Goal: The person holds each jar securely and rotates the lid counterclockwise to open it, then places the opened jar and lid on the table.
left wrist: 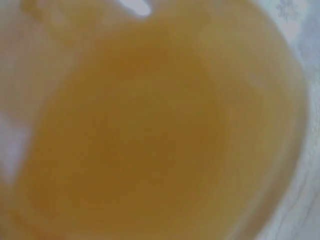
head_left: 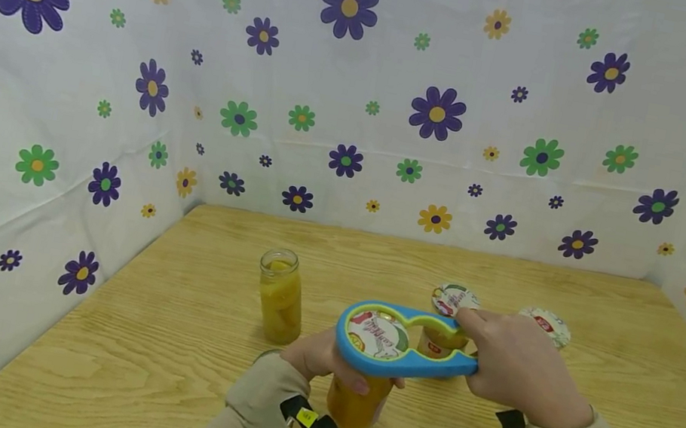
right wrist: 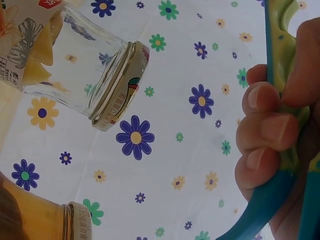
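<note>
We log the held jar (head_left: 354, 404) at near centre, left hand (head_left: 318, 355) clasped round it; blue opener (head_left: 415, 366) encircles its lid (head_left: 378, 333), long axis left to right, right hand (head_left: 526, 365) gripping its right end.

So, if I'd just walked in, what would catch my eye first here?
Probably the bright blue opener, looped around the lid of an amber jar in front of the person; the right hand grips the opener and the left hand holds the jar. Behind the table, the flowered cloth stands out too. Farther left stands an open jar with yellow contents.
</note>
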`<state>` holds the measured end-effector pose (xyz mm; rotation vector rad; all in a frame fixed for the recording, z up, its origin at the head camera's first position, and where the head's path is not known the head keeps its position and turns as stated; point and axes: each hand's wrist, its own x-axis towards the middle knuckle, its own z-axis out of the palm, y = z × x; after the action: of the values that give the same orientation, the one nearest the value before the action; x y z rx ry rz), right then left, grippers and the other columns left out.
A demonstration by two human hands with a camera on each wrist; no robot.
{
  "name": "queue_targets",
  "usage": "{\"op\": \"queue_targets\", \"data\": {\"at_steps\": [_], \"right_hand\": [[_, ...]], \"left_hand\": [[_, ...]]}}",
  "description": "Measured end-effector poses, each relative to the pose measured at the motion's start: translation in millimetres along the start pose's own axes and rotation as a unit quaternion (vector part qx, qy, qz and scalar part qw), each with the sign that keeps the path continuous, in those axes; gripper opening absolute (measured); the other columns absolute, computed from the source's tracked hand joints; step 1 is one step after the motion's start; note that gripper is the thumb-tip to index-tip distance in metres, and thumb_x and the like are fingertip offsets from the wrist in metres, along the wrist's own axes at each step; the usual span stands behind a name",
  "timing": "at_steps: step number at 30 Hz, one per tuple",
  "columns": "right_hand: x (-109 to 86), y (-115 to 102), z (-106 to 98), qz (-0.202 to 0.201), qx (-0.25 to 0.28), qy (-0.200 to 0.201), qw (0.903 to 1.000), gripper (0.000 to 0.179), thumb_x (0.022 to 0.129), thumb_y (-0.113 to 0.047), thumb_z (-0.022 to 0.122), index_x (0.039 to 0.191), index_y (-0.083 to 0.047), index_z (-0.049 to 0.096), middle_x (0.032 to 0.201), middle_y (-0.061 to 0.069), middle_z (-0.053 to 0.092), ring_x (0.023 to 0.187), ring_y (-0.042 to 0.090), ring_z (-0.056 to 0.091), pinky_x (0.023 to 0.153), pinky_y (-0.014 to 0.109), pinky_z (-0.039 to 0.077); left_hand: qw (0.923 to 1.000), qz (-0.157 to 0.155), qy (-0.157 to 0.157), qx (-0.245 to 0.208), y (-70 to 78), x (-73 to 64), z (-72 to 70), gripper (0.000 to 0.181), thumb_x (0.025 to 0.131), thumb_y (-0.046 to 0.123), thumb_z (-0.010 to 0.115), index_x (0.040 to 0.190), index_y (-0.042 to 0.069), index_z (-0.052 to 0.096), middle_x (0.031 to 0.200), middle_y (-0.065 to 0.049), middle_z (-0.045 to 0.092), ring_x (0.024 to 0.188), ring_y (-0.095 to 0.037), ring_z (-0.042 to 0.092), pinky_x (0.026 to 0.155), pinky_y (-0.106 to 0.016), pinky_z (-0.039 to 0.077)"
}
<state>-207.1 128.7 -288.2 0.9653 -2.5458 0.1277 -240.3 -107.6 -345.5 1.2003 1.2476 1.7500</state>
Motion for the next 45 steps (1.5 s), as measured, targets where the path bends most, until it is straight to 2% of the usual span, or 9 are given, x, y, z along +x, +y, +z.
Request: {"op": "queue_targets", "data": {"at_steps": [6,11,15,18,20,26,31,38,45], "right_hand": [[-0.8,2.1,-0.3,0.003,0.000,0.002,1.0000,0.031,0.052,-0.004,0.066,0.077,-0.011,0.049,0.061,-0.006,0.045,0.044,0.007,0.032,0.042,0.021,0.028],[-0.9,2.6,0.0,0.008,0.004,0.009,0.9999,0.031,0.053,-0.003,0.065,0.078,-0.011,0.049,0.058,-0.007,0.039,0.043,0.007,0.031,0.041,0.021,0.027],[-1.3,2.9,-0.9,0.017,-0.002,0.016,0.9997,0.030,0.053,-0.003,0.066,0.077,-0.012,0.049,0.058,-0.007,0.039,0.043,0.008,0.031,0.041,0.022,0.027],[-1.6,3.4,-1.4,0.025,-0.008,0.019,0.9995,0.030,0.054,-0.004,0.067,0.076,-0.012,0.049,0.057,-0.007,0.039,0.043,0.008,0.031,0.041,0.022,0.028],[-1.8,3.8,-1.7,0.031,-0.009,0.019,0.9993,0.029,0.054,-0.005,0.067,0.076,-0.012,0.049,0.057,-0.007,0.039,0.043,0.009,0.031,0.041,0.022,0.028],[-1.2,4.3,-2.5,0.045,-0.021,0.017,0.9986,0.028,0.055,-0.006,0.068,0.075,-0.011,0.050,0.059,-0.004,0.047,0.042,0.010,0.032,0.041,0.023,0.030],[-0.5,3.5,-2.8,0.057,-0.021,0.011,0.9981,0.026,0.056,-0.004,0.066,0.075,-0.010,0.050,0.058,-0.004,0.045,0.042,0.010,0.032,0.040,0.023,0.030],[2.1,3.0,0.9,0.072,-0.032,-0.006,0.9969,0.025,0.057,-0.004,0.066,0.077,-0.009,0.051,0.056,-0.004,0.042,0.042,0.011,0.033,0.040,0.023,0.030],[4.9,4.7,11.3,0.073,-0.018,-0.033,0.9966,0.026,0.058,-0.001,0.064,0.081,-0.007,0.052,0.056,-0.004,0.038,0.043,0.011,0.032,0.040,0.023,0.028]], "left_hand": [[0.9992,0.011,0.023,0.030,1.0,1.5,2.8,0.051,0.072,0.021,0.073,0.112,0.007,0.046,0.098,0.000,0.062,0.094,-0.017,0.055,0.094,-0.037,0.031],[0.9951,0.028,0.067,0.067,0.2,4.2,4.9,0.062,0.069,0.021,0.073,0.115,-0.005,0.040,0.097,-0.002,0.062,0.093,-0.023,0.055,0.092,-0.040,0.033],[0.9824,0.016,0.145,0.116,0.8,2.8,5.8,0.075,0.065,0.021,0.076,0.120,-0.008,0.035,0.103,-0.002,0.056,0.095,-0.022,0.051,0.092,-0.037,0.034],[0.9681,0.004,0.200,0.151,1.9,2.1,6.1,0.077,0.062,0.018,0.078,0.123,-0.005,0.036,0.109,-0.004,0.051,0.099,-0.018,0.047,0.094,-0.035,0.033],[0.9622,0.009,0.219,0.162,1.7,3.8,5.8,0.077,0.062,0.017,0.079,0.123,-0.003,0.038,0.110,-0.007,0.051,0.099,-0.019,0.048,0.094,-0.038,0.034],[0.9483,0.054,0.241,0.199,-0.8,8.6,3.1,0.081,0.059,0.035,0.080,0.121,0.000,0.043,0.109,-0.006,0.054,0.098,-0.021,0.050,0.092,-0.041,0.036],[0.9420,0.070,0.250,0.212,-1.8,10.7,1.8,0.078,0.060,0.036,0.080,0.120,0.000,0.044,0.107,-0.006,0.056,0.097,-0.020,0.051,0.092,-0.042,0.036],[0.9370,0.045,0.281,0.203,0.3,10.4,3.1,0.062,0.064,-0.002,0.074,0.120,0.001,0.047,0.109,-0.010,0.056,0.099,-0.023,0.052,0.092,-0.039,0.037],[0.9262,0.006,0.314,0.208,-5.0,8.0,-3.0,0.061,0.061,-0.004,0.074,0.118,0.002,0.050,0.107,-0.009,0.058,0.098,-0.022,0.052,0.091,-0.036,0.037]]}}
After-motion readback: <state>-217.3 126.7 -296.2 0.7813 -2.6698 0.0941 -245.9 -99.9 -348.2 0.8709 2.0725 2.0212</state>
